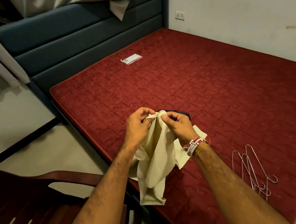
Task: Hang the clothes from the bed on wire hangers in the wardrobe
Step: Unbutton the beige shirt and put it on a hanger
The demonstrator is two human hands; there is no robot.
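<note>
We are pinching the top edge of a soft cream garment (pixel 152 161) with left hand (pixel 137 126) and right hand (pixel 179 126) close together, above the mattress's (pixel 216 81) near edge. We are judging nothing hung yet: thin wire hangers (pixel 253 168) are lying unused toward its near right corner, and a dark garment (pixel 182 113) is waiting behind our hands.

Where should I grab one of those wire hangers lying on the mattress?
Judging by their pose, take the wire hangers at the hooks nearest you, coming down from above with the right hand. They lie flat and overlapped, hooks fanned apart toward the mattress edge, so the fingers can single one out there.
</note>
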